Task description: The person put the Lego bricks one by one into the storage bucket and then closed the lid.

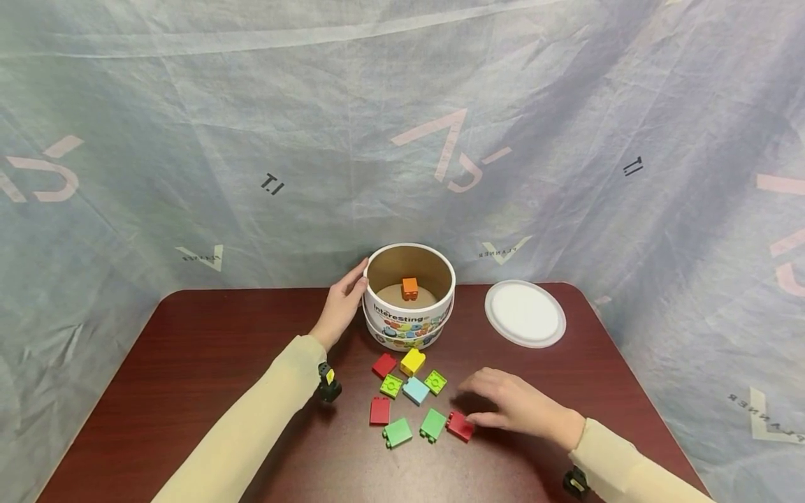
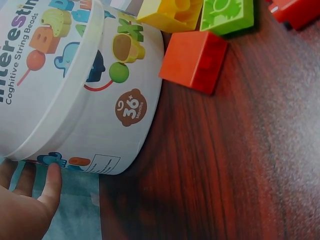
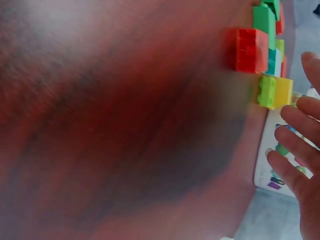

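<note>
A white round bucket (image 1: 410, 325) with printed pictures stands at the back middle of the table. An orange block (image 1: 410, 288) lies inside it. My left hand (image 1: 342, 307) rests against the bucket's left side, and the left wrist view shows its extended fingers (image 2: 51, 187) along the wall. Close by the red block (image 1: 460, 426) at the right of the loose pile is my right hand (image 1: 512, 402). Its fingers spread loosely and hold nothing in the right wrist view.
In front of the bucket lie a yellow block (image 1: 412, 362), a light blue block (image 1: 416, 390), two lime blocks (image 1: 390, 385), two green blocks (image 1: 432, 425) and two more red blocks (image 1: 380, 411). A white round lid (image 1: 525, 314) is at the back right. Behind the table hangs a grey cloth (image 1: 302, 140).
</note>
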A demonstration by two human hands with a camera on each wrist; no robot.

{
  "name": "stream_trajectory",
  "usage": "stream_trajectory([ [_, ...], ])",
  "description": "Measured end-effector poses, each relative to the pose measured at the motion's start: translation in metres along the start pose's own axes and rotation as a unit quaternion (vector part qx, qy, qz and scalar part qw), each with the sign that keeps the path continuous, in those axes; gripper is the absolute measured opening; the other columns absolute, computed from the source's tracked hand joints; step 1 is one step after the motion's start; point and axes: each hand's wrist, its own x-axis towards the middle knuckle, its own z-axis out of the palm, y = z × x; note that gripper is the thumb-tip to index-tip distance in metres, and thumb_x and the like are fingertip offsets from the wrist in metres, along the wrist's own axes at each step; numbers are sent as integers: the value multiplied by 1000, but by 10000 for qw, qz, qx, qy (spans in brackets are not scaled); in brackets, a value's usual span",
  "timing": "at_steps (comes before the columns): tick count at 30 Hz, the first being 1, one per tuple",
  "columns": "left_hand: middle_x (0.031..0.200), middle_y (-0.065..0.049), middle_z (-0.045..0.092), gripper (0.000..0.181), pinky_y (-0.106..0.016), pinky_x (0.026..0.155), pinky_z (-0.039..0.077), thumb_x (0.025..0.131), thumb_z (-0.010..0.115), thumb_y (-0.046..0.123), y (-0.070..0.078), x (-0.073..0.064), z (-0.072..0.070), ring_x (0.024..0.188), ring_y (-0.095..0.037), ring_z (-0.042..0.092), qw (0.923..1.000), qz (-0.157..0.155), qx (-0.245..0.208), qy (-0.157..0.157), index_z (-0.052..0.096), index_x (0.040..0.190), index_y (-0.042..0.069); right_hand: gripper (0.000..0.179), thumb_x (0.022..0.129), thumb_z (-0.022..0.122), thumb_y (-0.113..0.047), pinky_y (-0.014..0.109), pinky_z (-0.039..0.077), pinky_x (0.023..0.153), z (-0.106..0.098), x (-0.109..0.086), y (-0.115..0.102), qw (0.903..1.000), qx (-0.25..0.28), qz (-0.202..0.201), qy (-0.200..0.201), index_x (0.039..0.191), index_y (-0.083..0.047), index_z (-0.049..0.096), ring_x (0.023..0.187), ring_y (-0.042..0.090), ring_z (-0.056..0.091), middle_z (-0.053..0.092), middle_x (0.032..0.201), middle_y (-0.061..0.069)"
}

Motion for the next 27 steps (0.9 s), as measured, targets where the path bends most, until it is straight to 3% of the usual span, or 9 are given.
stream_trajectory([
  [9,166,3,38,49,-49,114,44,112,51,25,1,2,0,149,-22,41,10000,-29,-71,10,45,160,27,49,88,84,-43,26,53,91,14,-7,-1,9999,78,68,39,122,-9,73,104,8,62,68,113,-4],
  [16,166,3,38,49,-49,114,44,112,51,25,1,1,0,149,-21,40,9999,-83,-63,-32,44,160,30,50,85,86,-44,22,50,86,22,-10,-2,9999,4,-72,115,119,-10,74,98,6,57,65,107,-6],
  [27,165,1,40,48,-49,114,44,112,51,21,0,1,2,148,-23,42,10000,-3,-64,68,47,159,26,46,87,84,-45,21,48,85,31,-15,-3,10000,10,-5,34,118,-13,74,96,5,57,64,106,-9],
])
